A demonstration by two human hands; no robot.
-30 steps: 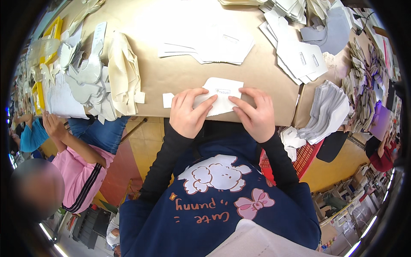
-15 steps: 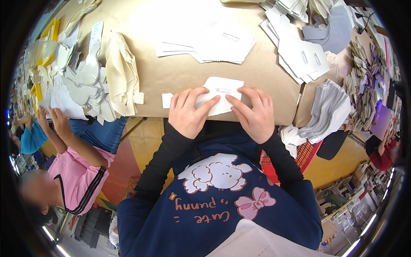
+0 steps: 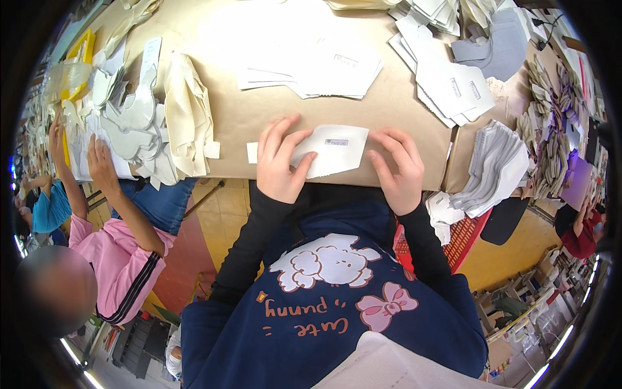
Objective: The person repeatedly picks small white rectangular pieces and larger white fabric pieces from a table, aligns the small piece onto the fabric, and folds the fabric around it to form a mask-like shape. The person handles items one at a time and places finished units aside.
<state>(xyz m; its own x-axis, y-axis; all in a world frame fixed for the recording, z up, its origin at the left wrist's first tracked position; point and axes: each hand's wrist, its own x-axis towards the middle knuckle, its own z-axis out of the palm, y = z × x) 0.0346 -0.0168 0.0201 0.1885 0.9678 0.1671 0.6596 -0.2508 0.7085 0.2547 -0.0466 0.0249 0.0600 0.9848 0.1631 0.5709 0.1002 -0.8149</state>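
A white, flat, roughly five-sided piece of thin sheet material (image 3: 327, 161) lies at the near edge of the brown paper-covered tabletop (image 3: 233, 117), bearing a small grey rectangular mark (image 3: 337, 142). The left hand (image 3: 283, 159) lies at its nine o'clock edge, thumb and index finger over the surface; whether that grip pinches or merely presses, I cannot tell. The right hand (image 3: 398, 168) waits at three o'clock, its grip released, fingers loosely curved just beside the margin.

The piece looks very light and fairly stiff, probably stiffened cloth or card, so it should stay flat but slide easily under a nudge. Its corners could crease under a hard pinch. The plain margins at nine and three o'clock seem the best hold, away from the mark. Towards twelve o'clock, a fanned stack of similar white pieces (image 3: 324, 74) suggests that single layers might cling together when lifted.
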